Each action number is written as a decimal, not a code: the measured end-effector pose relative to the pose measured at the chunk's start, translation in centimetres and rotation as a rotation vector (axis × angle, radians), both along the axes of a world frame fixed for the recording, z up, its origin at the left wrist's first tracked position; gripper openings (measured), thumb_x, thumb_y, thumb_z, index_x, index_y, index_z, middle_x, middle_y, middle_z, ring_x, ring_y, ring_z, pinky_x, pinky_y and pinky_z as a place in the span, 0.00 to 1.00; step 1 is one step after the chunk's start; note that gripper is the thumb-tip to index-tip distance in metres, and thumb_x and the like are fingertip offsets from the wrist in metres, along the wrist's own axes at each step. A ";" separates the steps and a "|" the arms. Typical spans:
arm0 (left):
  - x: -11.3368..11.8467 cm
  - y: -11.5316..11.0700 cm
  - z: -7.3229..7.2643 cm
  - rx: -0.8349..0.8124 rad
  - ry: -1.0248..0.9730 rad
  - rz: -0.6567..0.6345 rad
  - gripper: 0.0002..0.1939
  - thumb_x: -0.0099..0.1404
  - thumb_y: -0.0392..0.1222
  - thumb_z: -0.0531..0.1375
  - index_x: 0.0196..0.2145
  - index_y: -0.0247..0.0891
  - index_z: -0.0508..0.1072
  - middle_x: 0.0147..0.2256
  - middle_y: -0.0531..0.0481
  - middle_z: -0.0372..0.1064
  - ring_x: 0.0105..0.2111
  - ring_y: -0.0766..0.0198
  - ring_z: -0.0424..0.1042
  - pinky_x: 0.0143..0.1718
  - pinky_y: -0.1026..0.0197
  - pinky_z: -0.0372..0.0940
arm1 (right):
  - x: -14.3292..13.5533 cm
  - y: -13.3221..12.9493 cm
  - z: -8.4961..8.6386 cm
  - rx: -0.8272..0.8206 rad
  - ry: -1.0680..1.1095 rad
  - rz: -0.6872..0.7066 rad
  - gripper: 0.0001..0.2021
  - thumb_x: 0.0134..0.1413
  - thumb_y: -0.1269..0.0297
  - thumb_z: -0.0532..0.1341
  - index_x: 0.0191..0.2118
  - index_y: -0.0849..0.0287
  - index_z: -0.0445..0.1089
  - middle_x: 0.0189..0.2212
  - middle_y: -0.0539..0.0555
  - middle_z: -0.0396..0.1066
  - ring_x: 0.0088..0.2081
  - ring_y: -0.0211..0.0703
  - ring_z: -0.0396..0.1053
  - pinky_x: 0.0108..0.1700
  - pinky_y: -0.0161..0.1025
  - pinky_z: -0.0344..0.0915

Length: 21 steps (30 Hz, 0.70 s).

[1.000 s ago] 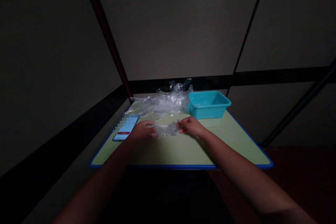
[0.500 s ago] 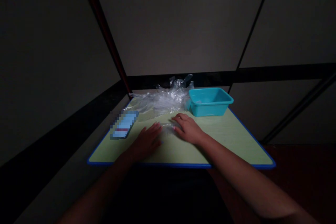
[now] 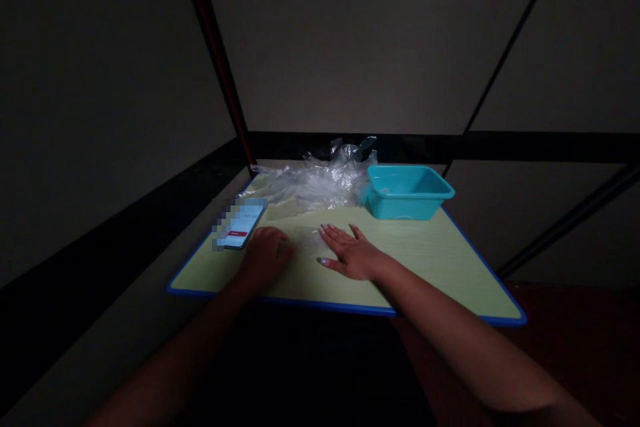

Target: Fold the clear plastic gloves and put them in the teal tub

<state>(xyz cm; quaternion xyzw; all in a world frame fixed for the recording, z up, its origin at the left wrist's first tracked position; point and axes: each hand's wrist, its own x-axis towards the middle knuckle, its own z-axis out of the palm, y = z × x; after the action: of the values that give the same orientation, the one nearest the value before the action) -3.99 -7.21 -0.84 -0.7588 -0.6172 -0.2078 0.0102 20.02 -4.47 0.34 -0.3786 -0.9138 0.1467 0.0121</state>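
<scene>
A small piece of clear plastic film (image 3: pixel 306 238) lies on the pale green tabletop between my two hands. My right hand (image 3: pixel 353 257) rests flat at its right side, fingers stretched out and thumb apart, the fingertips touching or just over the film's edge. To the left of the film is my left hand (image 3: pixel 265 255), loosely bent with the thumb apart from the fingers and nothing visible in it. A phone (image 3: pixel 245 221) with a lit screen, partly blurred out, lies just beyond my left hand.
Crumpled clear plastic bags (image 3: pixel 320 187) are heaped along the table's far side. Right of them stands a turquoise plastic basin (image 3: pixel 407 207). The small table (image 3: pixel 425 267) has a blue edge and stands close to a wall (image 3: pixel 340 47).
My left hand has moved left, away from the film, and its fingers have bent. The right hand has flattened and spread over the film's right side. The camera view has shifted slightly.
</scene>
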 end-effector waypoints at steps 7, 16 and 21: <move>0.1 2.2 0.2 0.014 -0.080 0.078 0.12 0.58 0.46 0.57 0.36 0.37 0.72 0.39 0.44 0.69 0.44 0.51 0.63 0.49 0.48 0.58 | 1.0 0.0 0.6 -0.090 0.026 0.070 0.39 0.56 0.42 0.51 0.67 0.53 0.35 0.66 0.58 0.33 0.66 0.52 0.33 0.60 0.65 0.25; 0.9 3.6 1.1 0.002 -0.451 -0.257 0.17 0.64 0.48 0.49 0.39 0.36 0.72 0.40 0.45 0.72 0.42 0.59 0.70 0.47 0.56 0.63 | 1.4 -0.1 2.0 -0.040 0.394 0.162 0.21 0.59 0.55 0.55 0.57 0.48 0.61 0.60 0.56 0.57 0.63 0.50 0.48 0.60 0.64 0.34; 0.6 2.5 0.3 -0.129 -0.489 -0.366 0.28 0.67 0.56 0.44 0.50 0.34 0.70 0.53 0.41 0.66 0.54 0.56 0.64 0.57 0.52 0.56 | 1.3 -0.5 1.9 -0.140 0.393 0.273 0.14 0.60 0.56 0.55 0.47 0.50 0.72 0.55 0.56 0.65 0.62 0.48 0.50 0.60 0.61 0.35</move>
<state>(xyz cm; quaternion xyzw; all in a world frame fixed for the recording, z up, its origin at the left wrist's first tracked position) -3.43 -4.73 -0.50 -0.7839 -0.4663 -0.3431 -0.2244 21.32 -4.99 2.23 -0.2156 -0.9241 0.2810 0.1434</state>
